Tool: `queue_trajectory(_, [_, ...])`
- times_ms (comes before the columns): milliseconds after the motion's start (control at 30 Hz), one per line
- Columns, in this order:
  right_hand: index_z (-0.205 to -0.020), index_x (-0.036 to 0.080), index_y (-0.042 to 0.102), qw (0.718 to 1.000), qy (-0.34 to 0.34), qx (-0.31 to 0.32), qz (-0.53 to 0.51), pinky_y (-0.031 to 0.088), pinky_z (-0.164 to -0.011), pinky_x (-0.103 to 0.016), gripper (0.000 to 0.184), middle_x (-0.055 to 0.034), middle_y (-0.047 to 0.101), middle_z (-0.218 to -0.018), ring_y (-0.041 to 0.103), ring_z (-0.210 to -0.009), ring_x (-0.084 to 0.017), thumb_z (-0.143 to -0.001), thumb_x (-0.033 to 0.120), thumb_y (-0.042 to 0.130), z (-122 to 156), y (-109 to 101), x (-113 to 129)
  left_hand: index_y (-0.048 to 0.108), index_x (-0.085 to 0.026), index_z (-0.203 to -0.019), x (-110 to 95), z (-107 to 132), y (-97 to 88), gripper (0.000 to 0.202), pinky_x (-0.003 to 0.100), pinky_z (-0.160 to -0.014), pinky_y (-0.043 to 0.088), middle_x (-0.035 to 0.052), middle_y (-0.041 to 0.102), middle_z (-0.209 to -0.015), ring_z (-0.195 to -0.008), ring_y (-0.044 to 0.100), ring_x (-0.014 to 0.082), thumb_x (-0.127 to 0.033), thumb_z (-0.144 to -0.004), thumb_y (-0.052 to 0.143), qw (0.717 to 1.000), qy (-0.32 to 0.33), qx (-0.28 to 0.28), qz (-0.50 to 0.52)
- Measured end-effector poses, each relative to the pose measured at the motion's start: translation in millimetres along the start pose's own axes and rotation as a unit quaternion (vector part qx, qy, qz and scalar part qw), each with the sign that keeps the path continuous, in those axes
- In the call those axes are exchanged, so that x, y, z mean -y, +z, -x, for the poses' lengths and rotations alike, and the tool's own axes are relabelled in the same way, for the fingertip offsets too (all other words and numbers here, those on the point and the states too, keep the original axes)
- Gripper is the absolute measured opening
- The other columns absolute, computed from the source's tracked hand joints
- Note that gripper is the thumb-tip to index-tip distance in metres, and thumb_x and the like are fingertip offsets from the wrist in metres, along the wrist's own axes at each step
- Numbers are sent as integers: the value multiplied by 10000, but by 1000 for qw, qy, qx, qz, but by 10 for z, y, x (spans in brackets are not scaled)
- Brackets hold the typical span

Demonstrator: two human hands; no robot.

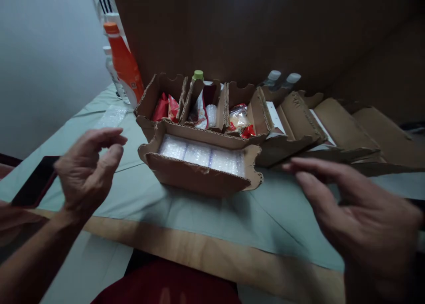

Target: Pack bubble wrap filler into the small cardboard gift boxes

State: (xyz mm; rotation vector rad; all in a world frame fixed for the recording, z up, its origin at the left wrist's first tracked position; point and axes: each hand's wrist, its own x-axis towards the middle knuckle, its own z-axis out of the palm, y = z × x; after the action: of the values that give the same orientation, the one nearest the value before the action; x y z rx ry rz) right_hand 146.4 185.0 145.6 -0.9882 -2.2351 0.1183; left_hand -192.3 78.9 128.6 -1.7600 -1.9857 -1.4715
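A low cardboard tray (199, 180) sits in the middle of the table, holding bubble-wrapped white items (202, 154). My left hand (88, 171) hovers to its left, fingers loosely curled and holding nothing. My right hand (352, 206) hovers to its right, fingers spread and empty, near flattened cardboard flaps (335, 138). Neither hand touches the tray. Behind it stand cardboard compartments (186, 104) with red snack packets (166, 108), a green-capped bottle (198, 75) and a wrapped snack (239, 118).
An orange bottle (124, 67) and a clear bottle stand at the back left. Two white-capped bottles (282, 79) stand behind the boxes. A dark phone (35, 182) lies at the left. A grey cloth (186, 215) covers the wooden table, whose front edge (212, 257) shows.
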Motion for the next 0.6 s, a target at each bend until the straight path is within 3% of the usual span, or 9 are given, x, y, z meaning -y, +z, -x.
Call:
queue_trajectory(33, [-1222,376,696,998,56,-37,-8,598,-848,-423,265,-19,781,-1087,735,-952,-243,-975,377,598,198,42,-39,715,-246,-1179,119,163,-10,287,379,-918,538,34,746,-1035,-933,681,209,-355,-931,620,997,-60,-46,26])
queue_trajectory(100, [-1412,360,578,992,108,-16,-69,605,-841,-459,487,-63,733,-1258,720,-1048,-282,-943,480,631,519,272,-116,612,-254,-1370,369,431,82,496,448,-1022,517,81,673,-1335,-1123,658,260,-434,-909,648,987,-129,34,88])
queue_trajectory(167, [-1545,290,427,982,132,47,-130,567,-960,-535,693,-128,598,-1466,637,-1248,-328,-936,573,598,689,611,-146,510,-210,-1477,561,589,288,670,481,-1131,449,133,547,-1509,-1326,560,319,-508,-893,648,967,-148,123,167])
queue_trajectory(233, [-1595,238,331,971,149,70,-171,439,-1120,-602,764,-162,452,-1589,488,-1420,-344,-959,613,529,722,927,-109,481,-171,-1498,640,652,526,726,484,-1190,389,156,540,-1512,-1394,501,339,-559,-901,622,948,-152,168,224])
queue_trajectory(333, [-1619,220,264,963,168,30,-209,278,-1226,-604,761,-164,330,-1658,325,-1527,-320,-994,616,447,691,1184,29,467,-171,-1508,579,703,745,730,486,-1219,353,148,592,-1454,-1381,513,332,-604,-927,564,935,-166,166,266])
queue_trajectory(433, [-1629,223,226,957,177,14,-228,281,-1223,-602,772,-172,296,-1671,301,-1539,-318,-1000,623,426,728,1195,192,432,-191,-1535,457,839,673,737,484,-1255,291,137,578,-1474,-1428,470,328,-614,-941,539,935,-174,139,275])
queue_trajectory(533, [-1619,229,259,959,162,17,-232,320,-1205,-590,766,-172,331,-1656,350,-1515,-322,-993,634,438,725,1090,334,419,-209,-1546,340,948,415,710,462,-1267,274,120,559,-1500,-1477,416,320,-592,-958,533,942,-187,113,256])
queue_trajectory(600, [-1596,229,313,962,139,8,-233,368,-1179,-573,752,-171,409,-1614,430,-1465,-321,-984,644,453,622,975,380,418,-216,-1545,227,878,287,694,447,-1256,302,110,552,-1510,-1477,418,316,-586,-967,526,949,-183,91,240])
